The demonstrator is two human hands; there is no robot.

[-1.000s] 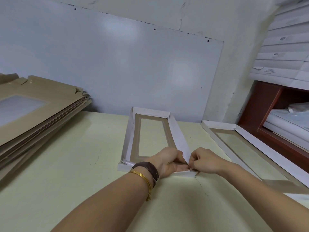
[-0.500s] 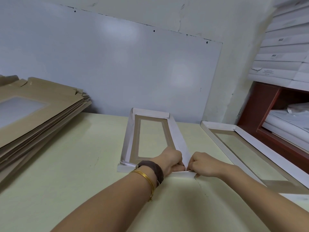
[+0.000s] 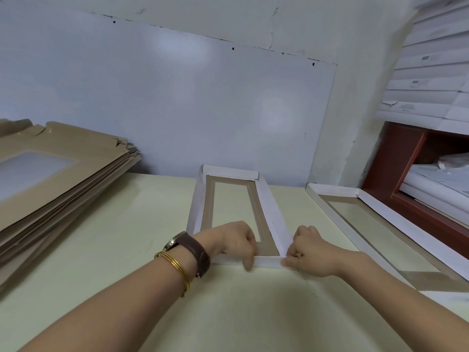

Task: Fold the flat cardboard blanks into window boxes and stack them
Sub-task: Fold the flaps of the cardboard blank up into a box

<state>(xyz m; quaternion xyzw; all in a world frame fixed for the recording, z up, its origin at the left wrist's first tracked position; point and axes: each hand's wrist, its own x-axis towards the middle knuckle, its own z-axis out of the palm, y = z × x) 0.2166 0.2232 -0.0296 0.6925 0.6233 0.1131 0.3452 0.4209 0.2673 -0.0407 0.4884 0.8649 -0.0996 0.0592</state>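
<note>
Head view: a pale green table (image 3: 127, 237) against a white wall panel.
Flat blanks: a brown stack of window blanks (image 3: 50, 179) lies on the table's left side, well apart from the hands.
Folded window box: (image 3: 406, 226) lies on the right, walls up.
Window box in work: (image 3: 271, 217) lies at centre, window down, with its white walls raised.
Near end flap: (image 3: 266, 261) stands between the two hands.
Left hand: (image 3: 236, 240) has its fingers curled over the flap's top edge, gripping it, with one digit down the outer face.
Right hand: (image 3: 308, 247) has its fingers bunched, pinching the near right corner.
Wristwatch: (image 3: 193, 252) has a brown strap and sits on the left wrist.
Bangles: (image 3: 175, 265) are gold and sit just behind the watch.
</note>
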